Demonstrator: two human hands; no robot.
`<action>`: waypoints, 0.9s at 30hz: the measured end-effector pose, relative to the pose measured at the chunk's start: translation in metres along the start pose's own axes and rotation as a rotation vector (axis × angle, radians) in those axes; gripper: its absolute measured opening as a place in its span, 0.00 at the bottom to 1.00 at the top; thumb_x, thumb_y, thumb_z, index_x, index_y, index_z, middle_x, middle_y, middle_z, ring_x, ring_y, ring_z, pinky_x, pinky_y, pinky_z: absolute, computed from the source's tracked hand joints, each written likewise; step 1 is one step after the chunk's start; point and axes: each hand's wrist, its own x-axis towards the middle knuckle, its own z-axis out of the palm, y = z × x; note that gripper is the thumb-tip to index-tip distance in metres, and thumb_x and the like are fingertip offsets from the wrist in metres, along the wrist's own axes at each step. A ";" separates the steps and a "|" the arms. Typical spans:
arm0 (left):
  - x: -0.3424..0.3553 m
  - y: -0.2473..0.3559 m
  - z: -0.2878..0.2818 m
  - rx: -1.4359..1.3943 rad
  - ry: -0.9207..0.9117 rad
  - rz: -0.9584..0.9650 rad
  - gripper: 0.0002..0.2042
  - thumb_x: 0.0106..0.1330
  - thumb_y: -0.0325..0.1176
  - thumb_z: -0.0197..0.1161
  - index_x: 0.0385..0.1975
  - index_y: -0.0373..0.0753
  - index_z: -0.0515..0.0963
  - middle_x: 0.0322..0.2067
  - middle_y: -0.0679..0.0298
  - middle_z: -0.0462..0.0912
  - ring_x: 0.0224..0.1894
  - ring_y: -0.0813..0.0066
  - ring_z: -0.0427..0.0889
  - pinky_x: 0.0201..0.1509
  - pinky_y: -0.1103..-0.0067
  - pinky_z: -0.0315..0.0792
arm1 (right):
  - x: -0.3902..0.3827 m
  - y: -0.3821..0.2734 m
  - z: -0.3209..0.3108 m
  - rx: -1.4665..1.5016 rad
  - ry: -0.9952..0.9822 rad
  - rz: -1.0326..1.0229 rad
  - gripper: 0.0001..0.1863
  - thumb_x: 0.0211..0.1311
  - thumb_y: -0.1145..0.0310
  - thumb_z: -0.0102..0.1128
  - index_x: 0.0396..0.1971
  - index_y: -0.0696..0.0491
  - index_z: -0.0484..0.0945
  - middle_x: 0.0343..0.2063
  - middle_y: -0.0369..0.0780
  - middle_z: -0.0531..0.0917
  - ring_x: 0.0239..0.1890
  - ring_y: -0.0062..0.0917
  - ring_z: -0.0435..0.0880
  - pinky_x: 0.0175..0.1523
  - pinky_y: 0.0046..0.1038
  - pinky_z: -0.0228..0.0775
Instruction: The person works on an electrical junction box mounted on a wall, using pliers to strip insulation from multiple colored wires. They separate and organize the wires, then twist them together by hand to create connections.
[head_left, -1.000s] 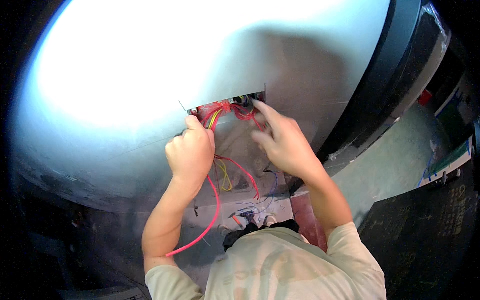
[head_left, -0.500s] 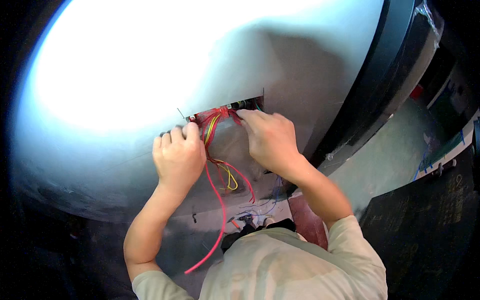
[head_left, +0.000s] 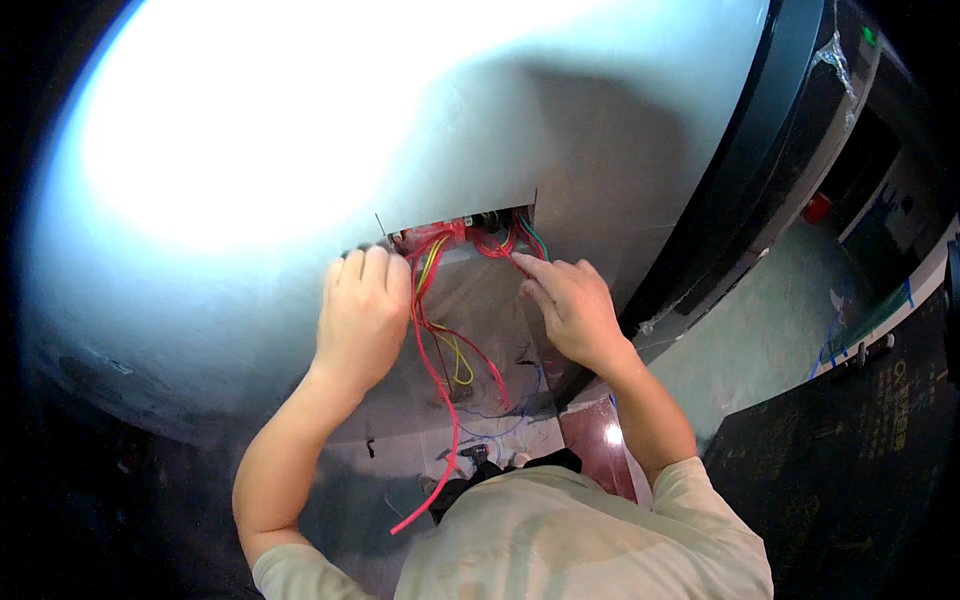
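Observation:
A rectangular opening (head_left: 462, 225) is cut in the pale curved wall, with a red wiring box (head_left: 425, 238) inside it. Red and yellow wires (head_left: 432, 262) spill out and hang down the wall; one long red wire (head_left: 456, 440) ends low in front of me. At the opening's left end, my left hand (head_left: 365, 305) is closed, knuckles up; a dark bit shows behind its fingertips, too hidden to name. Below the right end, my right hand (head_left: 575, 305) has finger and thumb closed at the looped red wires (head_left: 492, 248), beside green wires (head_left: 537, 238).
A dark vertical frame (head_left: 700, 200) borders the wall on the right. A drill-like tool (head_left: 478, 455) and thin blue wire (head_left: 495, 432) lie on the floor near my feet. A black printed board (head_left: 850, 440) leans at the far right.
My right hand has drawn down and away from the opening, uncovering red and green wires at its right end. My left hand has shifted slightly in the view and remains at the left end.

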 end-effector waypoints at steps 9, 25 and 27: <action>-0.032 -0.031 -0.037 0.093 -0.053 0.164 0.14 0.56 0.26 0.60 0.42 0.29 0.79 0.31 0.59 0.72 0.34 0.62 0.71 0.39 0.68 0.64 | 0.054 -0.025 0.016 -0.079 -0.014 -0.151 0.16 0.67 0.62 0.63 0.51 0.51 0.82 0.26 0.39 0.82 0.37 0.36 0.81 0.48 0.39 0.69; -0.082 -0.058 -0.060 0.031 -0.043 0.074 0.19 0.54 0.15 0.58 0.48 0.28 0.79 0.29 0.57 0.69 0.32 0.59 0.70 0.35 0.65 0.61 | 0.045 -0.006 0.026 -0.355 0.191 -0.208 0.11 0.48 0.71 0.61 0.34 0.52 0.85 0.26 0.35 0.81 0.32 0.29 0.78 0.41 0.34 0.63; -0.078 -0.058 -0.056 0.007 -0.028 0.085 0.21 0.50 0.13 0.58 0.47 0.26 0.79 0.30 0.56 0.71 0.31 0.60 0.70 0.35 0.67 0.60 | 0.037 -0.001 0.022 -0.321 0.201 -0.202 0.11 0.49 0.72 0.61 0.35 0.52 0.85 0.28 0.35 0.81 0.32 0.29 0.78 0.39 0.33 0.65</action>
